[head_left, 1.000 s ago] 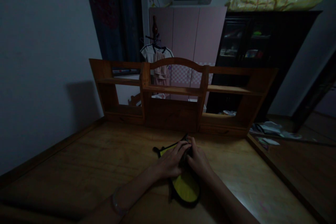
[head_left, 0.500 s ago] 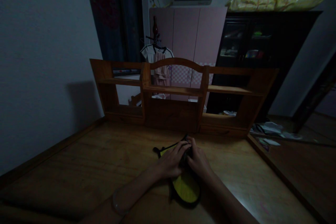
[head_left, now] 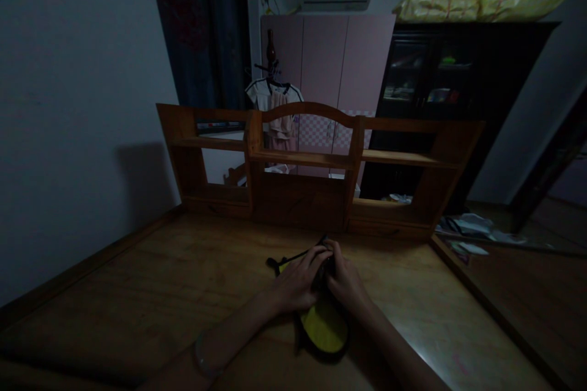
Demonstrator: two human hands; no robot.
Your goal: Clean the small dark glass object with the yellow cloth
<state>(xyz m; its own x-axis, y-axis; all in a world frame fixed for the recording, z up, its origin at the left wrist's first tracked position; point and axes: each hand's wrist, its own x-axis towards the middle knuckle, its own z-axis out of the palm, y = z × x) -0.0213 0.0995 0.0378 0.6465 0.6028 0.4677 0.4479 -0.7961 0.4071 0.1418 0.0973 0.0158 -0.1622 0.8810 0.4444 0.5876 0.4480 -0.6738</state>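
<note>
A yellow pouch with black trim (head_left: 323,330) lies on the wooden surface (head_left: 151,287) in front of me. My left hand (head_left: 298,281) rests on its far end with the fingers curled round a dark part. My right hand (head_left: 346,278) meets it from the right, fingers pinched on the same dark part. A thin black strap (head_left: 293,255) runs out from under my left fingers toward the far left. The room is dim, and what the fingers hold is partly hidden.
A low wooden shelf unit (head_left: 316,165) stands across the far edge. A grey wall (head_left: 68,104) is close on the left. Beyond are a pink wardrobe (head_left: 325,55), a dark cabinet (head_left: 435,85) and papers on the floor (head_left: 477,226) at the right.
Both hands stay on the pouch in nearly the same place. The view has shifted very slightly.
</note>
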